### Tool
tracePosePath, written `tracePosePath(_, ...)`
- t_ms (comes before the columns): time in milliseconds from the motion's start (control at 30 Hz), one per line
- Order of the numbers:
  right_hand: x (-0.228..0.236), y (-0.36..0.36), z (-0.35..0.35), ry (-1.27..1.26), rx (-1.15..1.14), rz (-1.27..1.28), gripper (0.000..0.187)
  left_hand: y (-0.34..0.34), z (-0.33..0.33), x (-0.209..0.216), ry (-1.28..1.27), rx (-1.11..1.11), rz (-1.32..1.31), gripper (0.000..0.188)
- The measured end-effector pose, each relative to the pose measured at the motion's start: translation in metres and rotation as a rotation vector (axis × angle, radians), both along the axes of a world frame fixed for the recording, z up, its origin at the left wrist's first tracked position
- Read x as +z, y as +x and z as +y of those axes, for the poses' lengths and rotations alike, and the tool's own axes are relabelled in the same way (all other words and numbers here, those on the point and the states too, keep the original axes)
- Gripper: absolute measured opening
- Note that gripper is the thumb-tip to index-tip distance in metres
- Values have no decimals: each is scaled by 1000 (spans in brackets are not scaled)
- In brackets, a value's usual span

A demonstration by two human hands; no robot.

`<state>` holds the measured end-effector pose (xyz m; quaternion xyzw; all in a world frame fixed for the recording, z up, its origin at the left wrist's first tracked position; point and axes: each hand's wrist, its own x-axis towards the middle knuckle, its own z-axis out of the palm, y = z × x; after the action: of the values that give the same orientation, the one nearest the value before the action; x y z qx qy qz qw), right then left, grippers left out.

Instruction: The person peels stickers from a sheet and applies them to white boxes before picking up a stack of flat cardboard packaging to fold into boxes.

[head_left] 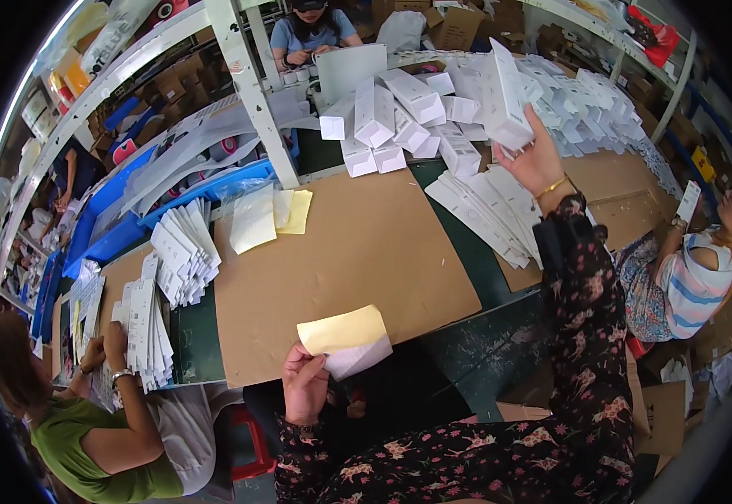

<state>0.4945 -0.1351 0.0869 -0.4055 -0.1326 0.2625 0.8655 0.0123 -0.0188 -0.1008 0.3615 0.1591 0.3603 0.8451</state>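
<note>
Near the front edge of the table, my left hand (305,385) is closed on a yellow-backed paper sheet (345,330) whose lower part folds over to a white side; it looks like a label sheet. Stretched out to the far right, my right hand (537,161) grips a slim white box (505,101) by its lower end. That box is tilted, right beside a pile of white boxes (416,97). Between my hands lies a brown cardboard sheet (349,252) on the table. White and yellow paper sheets (253,220) rest on its far left corner.
Flattened white cartons (488,214) lie under my right forearm, and more stacks (183,256) sit at the left. A person in green (105,428) handles cartons there. Another person sits at the right (694,277), one more at the back (311,38). A white metal post (252,92) rises behind the table.
</note>
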Motion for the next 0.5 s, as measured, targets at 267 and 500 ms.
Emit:
tracePosePath(267, -15, 78, 50, -141, 24, 8, 46, 5, -6, 10, -19, 33, 39, 14)
tracePosePath(500, -25, 124, 101, -141, 20, -12, 52, 0, 0, 1, -1, 33, 100, 22)
